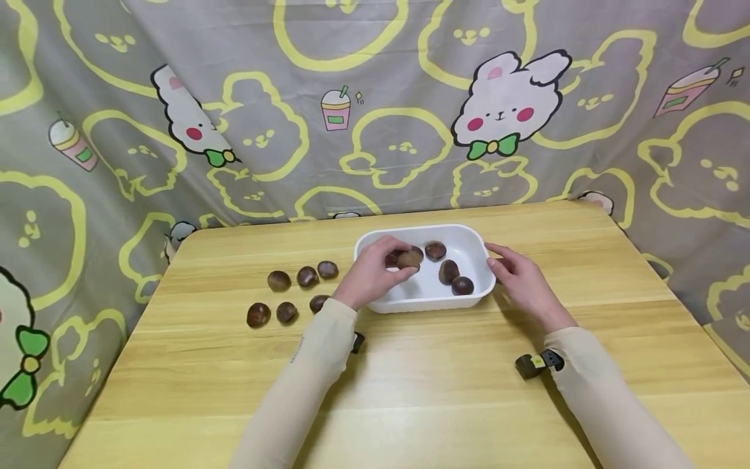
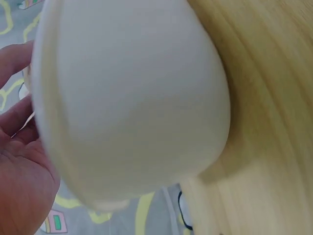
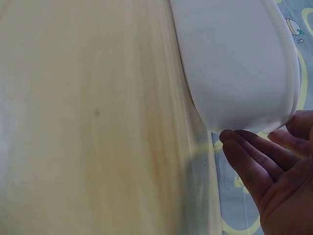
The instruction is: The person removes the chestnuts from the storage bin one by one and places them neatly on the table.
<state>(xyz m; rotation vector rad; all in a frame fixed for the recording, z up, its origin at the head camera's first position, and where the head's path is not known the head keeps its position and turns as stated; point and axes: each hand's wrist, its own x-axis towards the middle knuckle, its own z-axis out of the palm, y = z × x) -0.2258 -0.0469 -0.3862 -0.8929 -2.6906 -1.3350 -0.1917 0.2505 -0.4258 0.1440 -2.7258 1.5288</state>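
Beneath the fingers (image 1: 507, 254) lies a pale-yellow wood-grained bench (image 1: 433, 384), softly lit; beyond and to both sides of them hangs a grey fabric curtain (image 1: 394, 81) printed with yellow-outlined animals (image 1: 404, 148), white rabbits (image 1: 500, 101) and pink drink cups (image 1: 336, 116).

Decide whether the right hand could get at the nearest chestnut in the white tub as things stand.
Probably yes: the right hand touches the outside of the white tub, and the nearest chestnut lies inside with nothing over it. The hand would likely need to lift over the side first.

The tray (image 1: 430, 303) looks smooth plastic, the chestnuts (image 1: 463, 285) glossy, the table (image 1: 422, 384) smooth wood, the curtain (image 1: 401, 85) matt cloth.
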